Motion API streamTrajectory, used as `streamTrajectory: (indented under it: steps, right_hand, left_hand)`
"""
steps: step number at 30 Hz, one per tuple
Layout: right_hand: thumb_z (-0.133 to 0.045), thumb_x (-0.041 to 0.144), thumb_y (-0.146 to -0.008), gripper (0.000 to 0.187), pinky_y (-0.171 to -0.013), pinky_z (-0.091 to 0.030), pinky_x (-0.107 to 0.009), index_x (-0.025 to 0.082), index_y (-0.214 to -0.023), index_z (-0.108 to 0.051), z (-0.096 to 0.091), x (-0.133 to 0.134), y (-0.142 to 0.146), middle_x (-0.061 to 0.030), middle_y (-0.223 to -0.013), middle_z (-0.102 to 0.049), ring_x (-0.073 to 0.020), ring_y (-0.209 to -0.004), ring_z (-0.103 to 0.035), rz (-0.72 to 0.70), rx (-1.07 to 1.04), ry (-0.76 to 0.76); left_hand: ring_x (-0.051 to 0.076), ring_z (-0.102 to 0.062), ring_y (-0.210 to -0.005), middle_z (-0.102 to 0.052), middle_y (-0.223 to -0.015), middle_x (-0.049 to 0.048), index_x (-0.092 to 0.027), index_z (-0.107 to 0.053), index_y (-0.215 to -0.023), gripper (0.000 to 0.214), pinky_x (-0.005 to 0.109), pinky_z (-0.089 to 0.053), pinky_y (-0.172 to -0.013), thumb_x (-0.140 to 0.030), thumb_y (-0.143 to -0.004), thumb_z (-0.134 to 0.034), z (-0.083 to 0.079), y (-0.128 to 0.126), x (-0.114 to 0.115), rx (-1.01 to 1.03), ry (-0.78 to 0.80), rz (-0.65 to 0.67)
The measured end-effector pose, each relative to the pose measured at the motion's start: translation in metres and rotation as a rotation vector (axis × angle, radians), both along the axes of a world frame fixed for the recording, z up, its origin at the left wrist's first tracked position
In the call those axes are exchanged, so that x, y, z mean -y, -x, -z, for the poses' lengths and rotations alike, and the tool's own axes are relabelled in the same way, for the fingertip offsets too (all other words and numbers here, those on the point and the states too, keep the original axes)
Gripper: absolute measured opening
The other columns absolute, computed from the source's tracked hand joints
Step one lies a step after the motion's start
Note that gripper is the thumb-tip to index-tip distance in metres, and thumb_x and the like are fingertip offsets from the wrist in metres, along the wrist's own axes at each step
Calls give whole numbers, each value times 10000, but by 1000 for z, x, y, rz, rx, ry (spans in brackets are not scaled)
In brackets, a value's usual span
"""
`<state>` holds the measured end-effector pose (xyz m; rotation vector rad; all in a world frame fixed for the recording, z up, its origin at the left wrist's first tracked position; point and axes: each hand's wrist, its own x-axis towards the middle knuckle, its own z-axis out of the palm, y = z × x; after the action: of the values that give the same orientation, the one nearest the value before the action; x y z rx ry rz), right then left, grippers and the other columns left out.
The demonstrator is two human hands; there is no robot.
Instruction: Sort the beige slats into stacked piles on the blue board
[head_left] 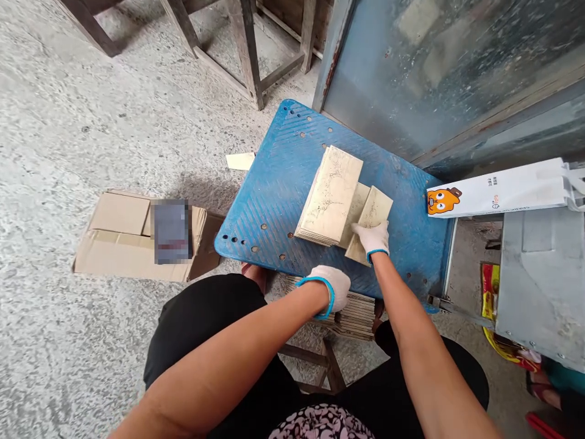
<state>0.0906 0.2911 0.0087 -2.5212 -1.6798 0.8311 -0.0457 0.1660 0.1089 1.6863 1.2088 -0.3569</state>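
My right hand [375,238], in a white knit glove with a blue cuff, grips a thin rectangular cream board [373,207] with dark speckles, thumb on its left side. Partly beneath that board lies another cream board [355,210]. Just left, a neat stack of similar boards [333,195] rests on the blue plastic tabletop [269,201]. My left hand [337,285], gloved alike, is curled closed at the table's near edge, above more stacked boards [359,316] lower down between my legs. Its fingertips are hidden, so what it holds cannot be made out.
A flattened cardboard box [123,250] lies on the concrete floor at left, with a blurred-out item on it. A white printed bag [498,189] touches the table's right corner, beside a grey metal surface [539,274]. Wooden stool legs [247,55] and a metal-framed panel [388,79] stand behind.
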Motion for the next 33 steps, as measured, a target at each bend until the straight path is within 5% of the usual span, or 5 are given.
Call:
streamTrajectory:
  steps: [5,16,27,33]
  right_hand:
    - [-844,507,-531,1277,-1033,-469,-477,77,-1535,-181,10,-15,25,-295,-1371,-509,-382,-1284,-528,46,97,19]
    - [-826,581,-555,1176,-964,-490,-556,141,-1507,-293,17,-29,50,-315,-1377,-463,-443,-1256,-529,114,132,82]
    - [-790,609,-609,1267,-1005,-458,-563,117,-1563,-116,29,-27,43,-317,-1424,-381,-426,-1290,-498,62,159,130]
    - [-814,567,-595,1263,-1009,-465,-519,109,-1564,-147,26,-22,46,-300,-1386,-410,-414,-1264,-520,45,182,100]
  left_hand:
    - [347,-699,-1052,-718,-1116,255,-99,-733,-1161,385,451,-555,-896,-299,-866,-589,0,2,-3,5,-16,-44]
    - [352,-697,-1046,-719,-1111,247,-110,-742,-1143,364,470,-559,-894,-304,-864,-611,3,9,-4,13,15,-85]
    - [355,-695,-1048,-720,-1114,246,-109,-735,-1164,383,470,-556,-898,-312,-858,-624,2,8,-4,6,28,-57]
    - [355,-695,-1053,-721,-1106,250,-98,-741,-1155,380,463,-553,-906,-308,-855,-638,3,4,-3,17,22,-45]
